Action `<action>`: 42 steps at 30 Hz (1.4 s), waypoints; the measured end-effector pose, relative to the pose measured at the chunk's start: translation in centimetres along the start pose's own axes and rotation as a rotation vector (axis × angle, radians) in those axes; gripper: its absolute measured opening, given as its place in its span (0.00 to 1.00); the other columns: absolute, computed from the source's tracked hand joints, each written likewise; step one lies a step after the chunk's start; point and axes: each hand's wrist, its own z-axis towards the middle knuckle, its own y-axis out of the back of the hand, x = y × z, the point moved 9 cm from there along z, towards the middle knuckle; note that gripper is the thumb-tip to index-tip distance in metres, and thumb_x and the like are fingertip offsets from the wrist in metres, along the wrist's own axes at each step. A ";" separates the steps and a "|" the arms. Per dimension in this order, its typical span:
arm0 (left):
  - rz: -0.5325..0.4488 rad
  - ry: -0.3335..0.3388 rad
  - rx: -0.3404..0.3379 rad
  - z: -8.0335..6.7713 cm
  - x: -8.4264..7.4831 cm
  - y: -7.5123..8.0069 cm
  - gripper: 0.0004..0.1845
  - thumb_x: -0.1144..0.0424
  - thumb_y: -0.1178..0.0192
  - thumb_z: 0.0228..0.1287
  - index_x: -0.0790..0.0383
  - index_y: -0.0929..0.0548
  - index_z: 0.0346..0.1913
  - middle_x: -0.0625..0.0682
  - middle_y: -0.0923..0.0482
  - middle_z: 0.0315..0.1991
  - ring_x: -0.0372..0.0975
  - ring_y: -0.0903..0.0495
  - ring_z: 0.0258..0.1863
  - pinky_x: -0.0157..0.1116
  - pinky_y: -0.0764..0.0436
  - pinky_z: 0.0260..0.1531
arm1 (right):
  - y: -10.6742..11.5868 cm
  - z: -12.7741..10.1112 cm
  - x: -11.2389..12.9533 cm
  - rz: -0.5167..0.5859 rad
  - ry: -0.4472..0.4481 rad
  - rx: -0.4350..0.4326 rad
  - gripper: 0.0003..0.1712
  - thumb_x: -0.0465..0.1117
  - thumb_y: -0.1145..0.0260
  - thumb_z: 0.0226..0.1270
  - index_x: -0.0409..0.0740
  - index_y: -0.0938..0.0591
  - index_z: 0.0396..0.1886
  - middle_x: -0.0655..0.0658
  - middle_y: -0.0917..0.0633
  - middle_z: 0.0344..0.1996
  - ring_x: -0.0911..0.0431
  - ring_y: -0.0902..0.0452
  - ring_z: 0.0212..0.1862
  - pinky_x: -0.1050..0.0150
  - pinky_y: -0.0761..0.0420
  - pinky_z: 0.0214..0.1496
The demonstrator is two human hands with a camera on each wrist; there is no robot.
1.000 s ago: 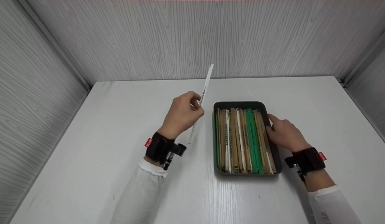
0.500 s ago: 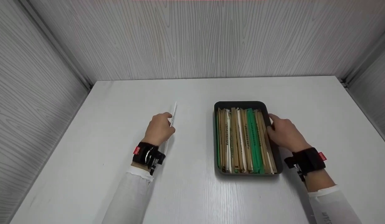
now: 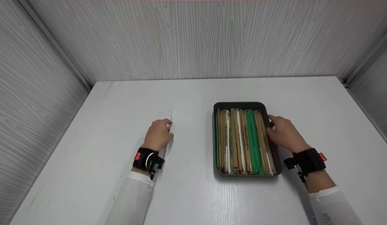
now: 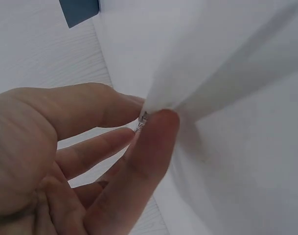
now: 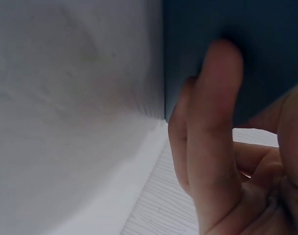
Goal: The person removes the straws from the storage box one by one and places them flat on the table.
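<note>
My left hand [image 3: 158,136] pinches a thin white paper strip [image 3: 173,116] between thumb and fingers, left of the tin and low over the table. The strip stands nearly edge-on, and part of it is hidden by the hand. In the left wrist view, small dark print shows where the fingertips [image 4: 164,120] meet it. A dark rectangular tin [image 3: 240,105] is packed with upright paper strips, tan, white and green [image 3: 253,140], several with printed edges. My right hand [image 3: 285,132] rests against the tin's right side, its straight fingers [image 5: 215,112] touching the outer wall.
The white table [image 3: 193,193] meets a grey wood-grain panel [image 3: 193,40] at the back. Similar side panels stand at left [image 3: 34,93] and right [image 3: 379,68]. Both wrists wear black camera straps.
My left hand has moved left and nearer, lowering the white strip from its tilted pose toward the table. The tin has shifted very slightly left, with the right hand still against it.
</note>
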 end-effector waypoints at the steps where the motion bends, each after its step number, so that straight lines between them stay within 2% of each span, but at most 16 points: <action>1: 0.002 0.000 -0.001 0.0 0.0 0.0 0.23 0.76 0.40 0.60 0.74 0.19 0.61 0.63 0.15 0.43 0.51 0.18 0.43 0.49 0.16 0.44 | 0.0 0.0 0.0 0.002 -0.002 0.000 0.29 0.32 0.45 0.75 0.24 0.32 0.72 0.28 0.17 0.47 0.45 0.20 0.39 0.57 0.19 0.33; 5: 0.004 -0.001 0.002 -0.2 0.2 -0.2 0.21 0.75 0.40 0.61 0.73 0.16 0.58 0.61 0.15 0.39 0.48 0.18 0.36 0.41 0.19 0.32 | 0.0 0.0 0.1 -0.002 0.009 -0.006 0.30 0.32 0.45 0.75 0.22 0.33 0.72 0.27 0.17 0.47 0.45 0.20 0.40 0.55 0.19 0.34; 8: 0.011 -0.005 -0.001 -0.2 0.3 -0.3 0.21 0.76 0.40 0.60 0.72 0.16 0.58 0.59 0.16 0.38 0.46 0.19 0.33 0.39 0.21 0.28 | 0.0 0.0 0.2 -0.006 0.019 -0.007 0.30 0.31 0.45 0.75 0.21 0.34 0.72 0.26 0.17 0.48 0.44 0.20 0.41 0.54 0.19 0.37; 10: 0.020 -0.005 -0.002 -0.1 0.2 -0.2 0.21 0.75 0.40 0.60 0.72 0.16 0.58 0.60 0.16 0.39 0.47 0.19 0.35 0.40 0.21 0.31 | -0.1 0.0 0.2 -0.003 0.017 -0.006 0.30 0.32 0.45 0.75 0.20 0.35 0.73 0.26 0.18 0.48 0.44 0.20 0.41 0.54 0.18 0.37; 13: 0.035 -0.002 0.001 0.0 0.0 -0.1 0.21 0.73 0.38 0.61 0.72 0.16 0.59 0.63 0.16 0.46 0.49 0.18 0.38 0.43 0.18 0.36 | -0.1 0.0 0.1 0.003 0.009 -0.006 0.31 0.32 0.44 0.76 0.21 0.35 0.73 0.26 0.18 0.48 0.44 0.20 0.41 0.55 0.18 0.36; 16: 0.054 -0.011 -0.016 0.0 -0.8 0.5 0.22 0.70 0.35 0.63 0.72 0.17 0.60 0.66 0.18 0.51 0.51 0.18 0.43 0.46 0.18 0.40 | 0.0 -0.1 0.1 0.010 0.008 -0.006 0.30 0.32 0.44 0.76 0.21 0.35 0.73 0.26 0.18 0.48 0.44 0.20 0.41 0.55 0.18 0.35; 20: 0.072 -0.076 -0.064 -0.1 -3.8 1.7 0.21 0.66 0.34 0.66 0.73 0.17 0.60 0.66 0.19 0.48 0.53 0.17 0.43 0.48 0.17 0.39 | 0.0 0.0 0.0 0.014 0.004 -0.002 0.30 0.32 0.45 0.76 0.22 0.34 0.73 0.26 0.18 0.49 0.43 0.20 0.43 0.53 0.18 0.38; 25: 0.103 -0.196 -0.108 -0.4 -9.6 1.9 0.18 0.61 0.35 0.69 0.70 0.15 0.56 0.62 0.18 0.47 0.49 0.16 0.40 0.45 0.16 0.36 | -0.3 0.1 -0.2 0.015 -0.011 0.014 0.30 0.32 0.47 0.77 0.22 0.36 0.74 0.25 0.18 0.51 0.42 0.19 0.44 0.51 0.17 0.41; 28: 0.114 -0.260 -0.081 -0.4 -13.0 0.7 0.17 0.61 0.36 0.70 0.68 0.15 0.55 0.60 0.19 0.48 0.46 0.17 0.37 0.42 0.16 0.34 | -0.4 0.1 -0.1 0.019 -0.008 0.019 0.30 0.32 0.47 0.77 0.21 0.36 0.74 0.24 0.18 0.52 0.42 0.19 0.45 0.50 0.16 0.42; 31: 0.135 -0.323 -0.022 -0.5 -16.1 -1.2 0.15 0.62 0.36 0.70 0.67 0.15 0.53 0.58 0.19 0.47 0.44 0.19 0.35 0.40 0.17 0.32 | -0.4 0.1 -0.1 0.024 -0.006 0.019 0.30 0.32 0.47 0.77 0.22 0.36 0.74 0.24 0.18 0.53 0.42 0.19 0.45 0.50 0.16 0.42; 33: 0.148 -0.363 0.022 -0.6 -17.9 -2.8 0.10 0.64 0.35 0.69 0.67 0.14 0.49 0.56 0.20 0.43 0.42 0.21 0.32 0.38 0.18 0.29 | -0.4 0.1 0.0 0.019 -0.003 0.018 0.30 0.32 0.47 0.77 0.22 0.36 0.74 0.24 0.18 0.52 0.42 0.19 0.45 0.51 0.17 0.41; 35: 0.174 -0.394 0.062 -0.5 -19.4 -4.5 0.03 0.67 0.36 0.68 0.65 0.16 0.39 0.53 0.21 0.36 0.39 0.23 0.29 0.35 0.20 0.25 | -0.4 0.1 0.1 0.012 0.003 0.015 0.30 0.32 0.47 0.77 0.22 0.35 0.73 0.24 0.18 0.51 0.43 0.18 0.43 0.52 0.16 0.40; 36: 0.186 -0.401 0.086 -0.5 -20.0 -5.3 0.03 0.69 0.36 0.67 0.63 0.17 0.34 0.51 0.23 0.32 0.38 0.24 0.26 0.34 0.22 0.22 | -0.4 0.1 0.1 0.006 0.007 0.013 0.29 0.31 0.46 0.77 0.21 0.35 0.73 0.25 0.18 0.51 0.43 0.18 0.43 0.52 0.17 0.39; 38: 0.220 -0.404 0.135 -0.5 -21.0 -7.1 0.12 0.71 0.37 0.65 0.58 0.24 0.24 0.47 0.27 0.24 0.36 0.28 0.20 0.32 0.25 0.17 | -0.3 0.1 0.1 0.000 0.010 0.010 0.29 0.31 0.46 0.76 0.21 0.35 0.73 0.25 0.17 0.49 0.44 0.18 0.40 0.54 0.17 0.36; 42: 0.325 -0.383 0.214 -0.3 -22.2 -10.2 0.24 0.73 0.38 0.66 0.52 0.35 0.17 0.43 0.36 0.16 0.33 0.34 0.14 0.29 0.30 0.11 | -0.3 0.1 0.1 0.000 0.003 0.009 0.30 0.31 0.46 0.76 0.21 0.35 0.73 0.26 0.17 0.48 0.46 0.19 0.38 0.56 0.18 0.33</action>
